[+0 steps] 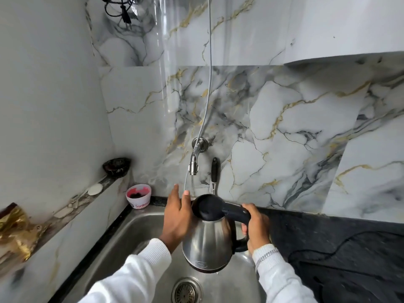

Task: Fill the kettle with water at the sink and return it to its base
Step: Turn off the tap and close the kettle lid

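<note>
Filling step: right hand [255, 228] clenched on the kettle [207, 239] handle; left hand [177, 217] released, flat beside it; tap [194, 165] running above — next, judge the level, then shut it off.

Marble-look kitchen corner in soft, even light

The back wall [273, 119] is clad in white marble-patterned panels with grey and gold veins; a plain pale side wall [43, 95] meets it at the left. A narrow ledge [72, 206] along the side wall carries a dark bowl [117, 166], a white disc [95, 189] and crumpled gold foil [15, 228]. A black speckled worktop [328, 232] runs to the right, with a black cable [341, 243] lying across it. A white cabinet underside [349, 29] overhangs the upper right. A black plug [126, 17] dangles at the top.
</note>
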{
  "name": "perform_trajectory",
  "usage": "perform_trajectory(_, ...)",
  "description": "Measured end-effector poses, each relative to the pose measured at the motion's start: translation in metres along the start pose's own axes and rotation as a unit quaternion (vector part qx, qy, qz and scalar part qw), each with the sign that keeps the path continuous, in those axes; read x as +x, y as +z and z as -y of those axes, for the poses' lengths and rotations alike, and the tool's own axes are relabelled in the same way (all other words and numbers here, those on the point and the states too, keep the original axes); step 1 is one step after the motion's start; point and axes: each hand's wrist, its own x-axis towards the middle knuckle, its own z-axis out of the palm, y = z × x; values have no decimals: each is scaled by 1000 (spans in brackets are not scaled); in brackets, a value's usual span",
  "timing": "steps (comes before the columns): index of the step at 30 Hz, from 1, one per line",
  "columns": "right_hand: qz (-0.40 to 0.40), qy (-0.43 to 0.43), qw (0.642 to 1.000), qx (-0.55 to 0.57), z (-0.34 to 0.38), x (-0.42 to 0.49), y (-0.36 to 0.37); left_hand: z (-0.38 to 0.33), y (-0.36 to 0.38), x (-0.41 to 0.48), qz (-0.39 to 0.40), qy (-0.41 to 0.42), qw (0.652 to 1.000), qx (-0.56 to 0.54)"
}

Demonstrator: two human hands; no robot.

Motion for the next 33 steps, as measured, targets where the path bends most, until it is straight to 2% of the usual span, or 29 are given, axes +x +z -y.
perform_trajectory(4, -9, -10, 1000, 3, 14, -13, -25, -3, -1, -28, 39, -132, 977, -161)
perform_trajectory(10, -42, -5, 999, 21, 35, -25, -73, -21, 31, -62, 59, -151, 943, -290)
perform_trajectory(17, -86, -44, 995, 10, 71, -33, -167, -51, 97, -107, 167, -158, 918, -324)
perform_trajectory(26, -138, -58, 989, 19, 102, -26, -279, -93, 191, -155, 213, -176, 899, -340)
perform_trajectory(33, -157, -51, 986, 14, 110, -10, -331, -109, 237, -172, 246, -183, 893, -329)
